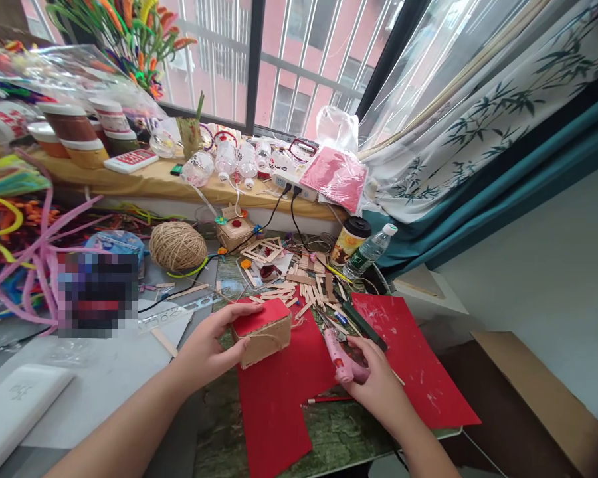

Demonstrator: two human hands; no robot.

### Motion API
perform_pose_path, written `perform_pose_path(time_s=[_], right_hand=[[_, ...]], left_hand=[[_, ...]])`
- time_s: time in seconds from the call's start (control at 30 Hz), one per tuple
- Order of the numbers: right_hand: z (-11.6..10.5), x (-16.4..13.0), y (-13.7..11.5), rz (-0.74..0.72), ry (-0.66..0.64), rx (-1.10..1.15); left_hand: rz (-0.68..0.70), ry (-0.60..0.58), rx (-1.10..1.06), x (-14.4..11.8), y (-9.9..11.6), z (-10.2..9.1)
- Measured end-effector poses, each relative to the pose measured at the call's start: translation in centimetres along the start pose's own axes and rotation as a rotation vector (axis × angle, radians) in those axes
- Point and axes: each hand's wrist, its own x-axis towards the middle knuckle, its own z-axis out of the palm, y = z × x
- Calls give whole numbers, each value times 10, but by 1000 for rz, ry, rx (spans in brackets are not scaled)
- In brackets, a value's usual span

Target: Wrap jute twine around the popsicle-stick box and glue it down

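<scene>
My left hand (219,338) grips a small cardboard box (265,344) by its left end, thumb on the near side and fingers along the red top. Twine runs over the box's near face. To the right, my right hand (376,377) is closed around the handle of a pink hot glue gun (337,355), whose nozzle points away from me. Beneath both hands lies cut red paper (279,425). A red pencil (329,399) rests beside the right hand. Past the glue gun are a dark green cutter-like tool (363,325) and scattered wooden craft sticks (306,289).
A ball of twine (178,245), a water bottle (371,251) and a lidded cup (349,240) stand farther back. Red sheet (418,362) lies at right, a white power bank (22,411) at left. Pink pipe cleaners (40,265) and black cables (293,212) spread behind.
</scene>
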Motion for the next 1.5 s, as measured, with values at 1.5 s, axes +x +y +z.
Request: perform_pose_path(time_s=[1.5], right_hand=[[35,76,-133,-394,-8,238]], left_hand=[[15,-6,150,2,-3,1]])
